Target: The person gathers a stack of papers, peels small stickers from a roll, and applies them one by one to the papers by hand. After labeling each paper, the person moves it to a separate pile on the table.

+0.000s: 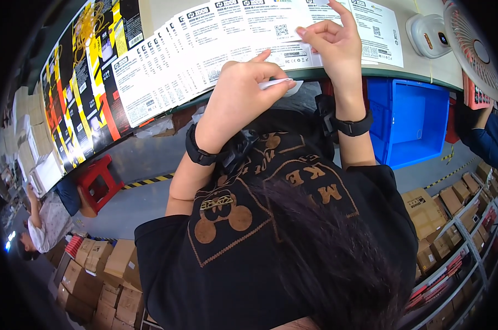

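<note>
My left hand (240, 91) is closed, thumb and index finger pinching a thin white piece of paper (274, 83) seen nearly edge-on. Just beyond it, my right hand (337, 47) hovers over the printed sheets with the thumb and index finger well apart and the other fingers loosely curled. A small pale piece (321, 2) shows by its index fingertip at the top edge; whether it touches the finger is unclear. Beneath both hands, white printed sheets (177, 71) overlap in a fanned row along the table.
Black, yellow and red printed packaging (81, 104) lies left on the table, with yellow rubber bands (89, 25) on it. A small fan (474, 49) and its white base (427, 36) stand right. Below are a blue crate (419, 124) and red stool (97, 184). A person (42, 220) sits left.
</note>
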### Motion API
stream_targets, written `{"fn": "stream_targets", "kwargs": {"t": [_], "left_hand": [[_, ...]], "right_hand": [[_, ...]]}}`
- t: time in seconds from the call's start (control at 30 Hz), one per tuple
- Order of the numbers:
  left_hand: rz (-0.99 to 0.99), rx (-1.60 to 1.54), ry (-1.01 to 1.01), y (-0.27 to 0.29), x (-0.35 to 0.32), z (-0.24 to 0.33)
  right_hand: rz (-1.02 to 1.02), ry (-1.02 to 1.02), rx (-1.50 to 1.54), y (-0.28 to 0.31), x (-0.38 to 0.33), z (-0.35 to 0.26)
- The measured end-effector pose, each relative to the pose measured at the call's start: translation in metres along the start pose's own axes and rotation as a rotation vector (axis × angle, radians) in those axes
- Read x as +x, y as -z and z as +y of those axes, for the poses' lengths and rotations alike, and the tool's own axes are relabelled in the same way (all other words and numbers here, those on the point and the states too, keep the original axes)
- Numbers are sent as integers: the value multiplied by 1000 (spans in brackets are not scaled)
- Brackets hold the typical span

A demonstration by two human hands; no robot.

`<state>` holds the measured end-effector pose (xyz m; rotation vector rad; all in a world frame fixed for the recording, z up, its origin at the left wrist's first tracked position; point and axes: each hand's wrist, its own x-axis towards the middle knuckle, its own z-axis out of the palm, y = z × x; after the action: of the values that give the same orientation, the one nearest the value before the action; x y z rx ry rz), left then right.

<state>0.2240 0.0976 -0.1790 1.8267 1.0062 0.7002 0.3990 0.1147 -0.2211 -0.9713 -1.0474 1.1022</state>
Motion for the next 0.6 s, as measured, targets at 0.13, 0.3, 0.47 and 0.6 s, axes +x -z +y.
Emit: {"fn": "stream_targets", "kwargs": {"t": [0.13, 0.3, 0.47, 0.6], "left_hand": [[3, 9, -6, -2, 0, -1], [-2, 61, 9, 0, -6, -5], [-7, 63, -60, 4, -13, 7], [83, 129, -148, 20, -29, 19]], "right_hand": [[117, -162, -392, -12, -2, -14], [125, 21, -1091, -39, -4, -33], [216, 113, -1151, -29, -11, -6], [271, 404, -850, -47, -17, -39]]}}
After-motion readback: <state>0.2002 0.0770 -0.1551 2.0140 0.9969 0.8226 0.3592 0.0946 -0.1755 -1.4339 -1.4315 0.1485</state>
